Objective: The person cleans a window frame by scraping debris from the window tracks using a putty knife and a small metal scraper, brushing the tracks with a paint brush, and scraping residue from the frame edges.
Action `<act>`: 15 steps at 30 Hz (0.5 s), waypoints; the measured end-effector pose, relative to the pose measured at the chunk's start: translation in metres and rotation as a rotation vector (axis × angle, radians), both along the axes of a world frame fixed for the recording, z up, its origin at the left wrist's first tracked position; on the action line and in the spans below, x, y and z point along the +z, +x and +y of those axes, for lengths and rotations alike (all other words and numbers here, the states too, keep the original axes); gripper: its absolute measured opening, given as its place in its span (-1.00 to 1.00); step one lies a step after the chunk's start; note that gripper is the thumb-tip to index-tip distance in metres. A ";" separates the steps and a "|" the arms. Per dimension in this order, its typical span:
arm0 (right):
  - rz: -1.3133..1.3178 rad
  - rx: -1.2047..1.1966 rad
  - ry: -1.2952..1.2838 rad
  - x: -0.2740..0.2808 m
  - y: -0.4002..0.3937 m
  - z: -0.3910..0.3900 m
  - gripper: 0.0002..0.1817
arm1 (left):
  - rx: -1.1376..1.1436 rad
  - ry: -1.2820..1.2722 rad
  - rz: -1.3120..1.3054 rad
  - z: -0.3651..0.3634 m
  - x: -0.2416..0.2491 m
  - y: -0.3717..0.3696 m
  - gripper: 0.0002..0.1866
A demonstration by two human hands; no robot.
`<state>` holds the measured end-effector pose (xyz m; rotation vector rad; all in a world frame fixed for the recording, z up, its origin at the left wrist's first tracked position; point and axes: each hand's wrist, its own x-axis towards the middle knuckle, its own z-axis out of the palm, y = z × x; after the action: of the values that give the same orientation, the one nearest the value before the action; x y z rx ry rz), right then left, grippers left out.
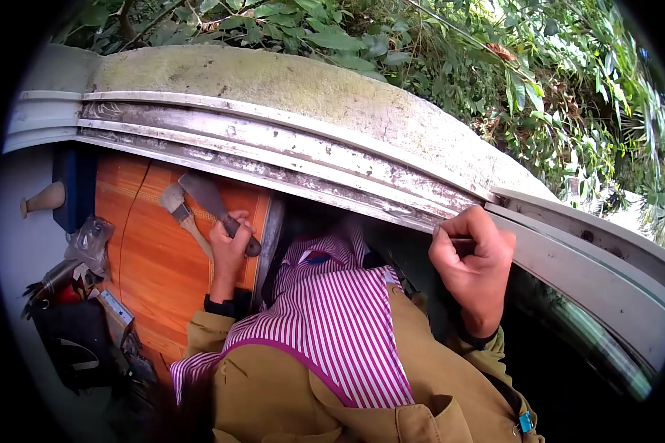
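Note:
My left hand is closed around a putty knife with a dark handle and a wide grey blade. A paintbrush with pale bristles and a light wooden handle is held in the same hand, beside the knife. Close to the right part of the dirty white window track, my right hand is closed, its fingers curled together. What those fingers hold, if anything, is hidden. Both hands are on the near side of the track.
An orange wooden surface lies at the left, with a clear plastic bag and a black bag beside it. A mossy concrete ledge runs beyond the track, with leafy plants behind. A glass window frame stands at the right.

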<state>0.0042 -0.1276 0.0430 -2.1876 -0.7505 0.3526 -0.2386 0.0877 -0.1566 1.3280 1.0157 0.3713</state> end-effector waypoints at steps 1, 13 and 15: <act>-0.002 0.006 0.002 -0.005 0.001 0.005 -0.87 | -0.011 0.005 0.013 0.000 0.000 0.000 -0.78; -0.269 0.169 0.012 -0.001 0.000 0.007 -0.85 | 0.014 -0.023 -0.033 -0.002 0.000 0.001 -0.78; -0.324 0.205 0.041 -0.005 -0.002 0.014 -0.84 | 0.015 -0.031 -0.049 -0.002 0.001 0.002 -0.77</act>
<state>0.0026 -0.1131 0.0379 -2.1592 -1.1548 0.0817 -0.2369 0.0856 -0.1554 1.2779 0.9872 0.3963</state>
